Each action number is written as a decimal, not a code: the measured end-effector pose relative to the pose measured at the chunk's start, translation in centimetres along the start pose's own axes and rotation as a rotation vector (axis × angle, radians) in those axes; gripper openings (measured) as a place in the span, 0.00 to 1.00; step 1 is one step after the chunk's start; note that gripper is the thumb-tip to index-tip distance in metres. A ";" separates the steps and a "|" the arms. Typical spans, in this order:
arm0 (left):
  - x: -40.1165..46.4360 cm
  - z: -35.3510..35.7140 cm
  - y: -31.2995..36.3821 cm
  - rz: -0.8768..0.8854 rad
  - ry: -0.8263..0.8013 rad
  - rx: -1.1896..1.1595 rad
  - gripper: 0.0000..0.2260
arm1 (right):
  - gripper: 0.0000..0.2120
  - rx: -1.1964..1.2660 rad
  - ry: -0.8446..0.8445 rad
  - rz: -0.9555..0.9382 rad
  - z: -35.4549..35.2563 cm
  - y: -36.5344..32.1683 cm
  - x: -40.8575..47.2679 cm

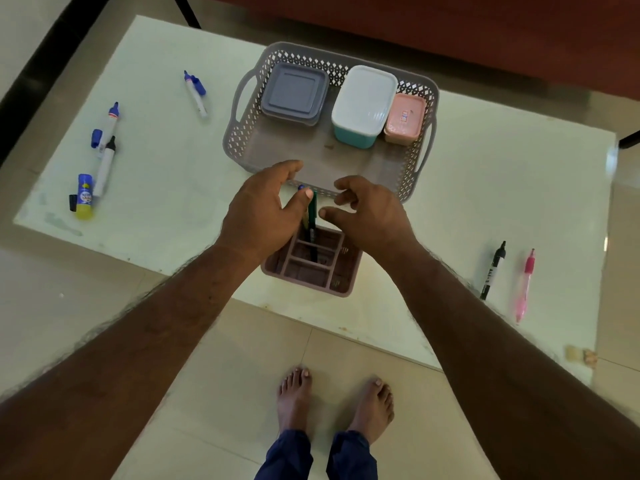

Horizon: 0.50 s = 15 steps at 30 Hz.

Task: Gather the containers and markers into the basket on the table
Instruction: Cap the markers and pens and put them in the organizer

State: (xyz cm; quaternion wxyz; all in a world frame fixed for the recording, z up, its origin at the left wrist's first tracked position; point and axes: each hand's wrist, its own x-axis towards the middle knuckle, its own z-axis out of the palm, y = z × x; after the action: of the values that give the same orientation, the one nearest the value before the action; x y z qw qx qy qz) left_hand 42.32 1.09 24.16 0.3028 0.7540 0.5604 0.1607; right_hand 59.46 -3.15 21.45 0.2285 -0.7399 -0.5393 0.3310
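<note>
A grey lattice basket (pixel 242 133) stands at the table's far middle. It holds a grey-blue square container (pixel 294 93), a white-lidded teal container (pixel 362 105) and a small pink container (pixel 405 119). In front of it a mauve divided holder (pixel 311 271) has a green marker (pixel 312 209) and other pens standing in it. My left hand (pixel 263 209) hovers over the holder with spread fingers, its thumb tip against the marker tops. To the right of the pens, my right hand (pixel 370 216) holds nothing, its fingers loosely curled.
On the table's left lie a blue marker (pixel 195 93), another blue marker (pixel 109 124), a black marker (pixel 105 166) and a blue-yellow glue stick (pixel 85 195). At the right lie a black marker (pixel 493 270) and a pink pen (pixel 524 285). The holder sits near the front edge.
</note>
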 end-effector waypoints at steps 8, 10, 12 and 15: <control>-0.7 0.6 4.0 0.305 0.077 0.082 0.19 | 0.15 -0.007 0.294 0.245 -6.2 6.0 -4.6; -1.2 2.2 5.8 0.437 0.054 0.094 0.18 | 0.13 -0.041 0.335 0.392 -7.8 8.9 -6.5; -1.9 4.2 7.8 0.522 -0.008 0.076 0.19 | 0.12 -0.063 0.356 0.504 -8.8 11.6 -7.9; -3.1 7.7 10.4 0.592 -0.138 0.079 0.20 | 0.12 -0.115 0.355 0.626 -9.5 14.7 -9.6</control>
State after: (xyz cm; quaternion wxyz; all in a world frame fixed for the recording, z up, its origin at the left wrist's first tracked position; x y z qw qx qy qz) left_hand 53.55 -5.93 25.21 0.2506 0.9048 0.3001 0.1687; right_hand 74.10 -16.70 19.97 0.1641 -0.9266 -0.2564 0.2206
